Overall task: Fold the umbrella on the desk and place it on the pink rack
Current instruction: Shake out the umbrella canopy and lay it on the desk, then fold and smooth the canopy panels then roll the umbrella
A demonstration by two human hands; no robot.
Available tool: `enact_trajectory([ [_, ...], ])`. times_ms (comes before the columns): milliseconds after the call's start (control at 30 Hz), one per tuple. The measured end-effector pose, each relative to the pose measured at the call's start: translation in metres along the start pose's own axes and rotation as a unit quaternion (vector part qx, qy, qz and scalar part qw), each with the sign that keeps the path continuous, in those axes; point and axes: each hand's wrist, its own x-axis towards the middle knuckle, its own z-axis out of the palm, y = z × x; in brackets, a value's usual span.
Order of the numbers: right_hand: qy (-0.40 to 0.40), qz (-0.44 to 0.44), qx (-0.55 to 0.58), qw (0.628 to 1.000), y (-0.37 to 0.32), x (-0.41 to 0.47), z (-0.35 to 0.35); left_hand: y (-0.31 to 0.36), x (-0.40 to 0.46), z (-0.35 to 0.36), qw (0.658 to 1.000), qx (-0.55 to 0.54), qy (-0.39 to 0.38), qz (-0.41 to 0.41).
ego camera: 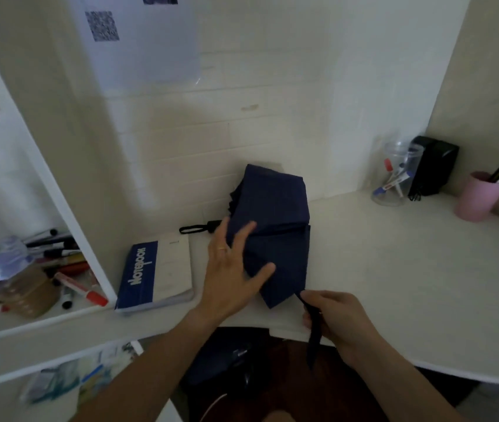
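Your left hand point(236, 269) is pressing flat-fingered on the umbrella point(275, 233); your right hand point(333, 321) is pinching its strap point(313, 339). Tugging risks loosening the folds.

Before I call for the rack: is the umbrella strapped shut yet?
No. The umbrella is collapsed, but its strap hangs loose, pinched in the right hand.

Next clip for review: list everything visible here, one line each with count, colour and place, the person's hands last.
umbrella: 1, navy, desk centre
closing strap: 1, navy, over the desk's near edge
notebook: 1, blue and white, left of umbrella
clear jar: 1, holds pens, back right
black holder: 1, beside jar
pink cup: 1, far right, holds pens
markers: several, red and black, left shelf
left hand: flat on umbrella
right hand: pinches strap
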Motion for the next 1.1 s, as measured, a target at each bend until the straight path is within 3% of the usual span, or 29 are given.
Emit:
enact_trajectory([
  [67,-0.002,0.004,0.017,1.000,0.008,-0.011,-0.003,-0.001,-0.008,0.000,0.968,0.166,-0.056,0.181],
  [100,-0.005,0.006,0.026,1.000,0.012,-0.016,-0.005,-0.001,-0.012,0.002,0.952,0.196,-0.110,0.207],
  [200,0.002,0.019,0.029,0.999,0.023,-0.032,-0.013,-0.002,-0.028,0.006,0.934,0.218,-0.235,0.158],
  [433,0.041,0.015,-0.018,0.999,0.056,-0.049,-0.012,0.004,-0.061,0.014,0.912,0.256,-0.180,0.264],
  [567,0.064,0.043,-0.090,0.993,0.080,-0.046,-0.010,0.008,-0.072,0.017,0.915,0.265,-0.166,0.254],
  [667,0.029,0.076,-0.180,0.980,0.097,-0.047,-0.020,-0.001,-0.077,0.012,0.911,0.270,-0.169,0.260],
  [733,0.029,0.025,-0.311,0.950,0.092,-0.049,-0.028,-0.009,-0.079,0.008,0.914,0.260,-0.170,0.262],
  [800,0.064,-0.096,-0.398,0.910,0.068,-0.051,-0.030,-0.013,-0.081,0.005,0.918,0.248,-0.173,0.258],
  [867,0.099,-0.199,-0.378,0.899,0.032,-0.044,-0.025,-0.014,-0.082,0.004,0.919,0.238,-0.190,0.250],
  [900,0.109,-0.206,-0.349,0.908,0.015,-0.032,-0.021,-0.014,-0.082,0.004,0.921,0.229,-0.196,0.244],
  [967,0.101,-0.165,-0.311,0.930,-0.011,-0.002,-0.011,-0.015,-0.081,0.003,0.926,0.213,-0.202,0.238],
  [1100,0.055,-0.102,-0.328,0.937,-0.016,0.055,0.013,-0.016,-0.076,0.000,0.926,0.200,-0.213,0.239],
])
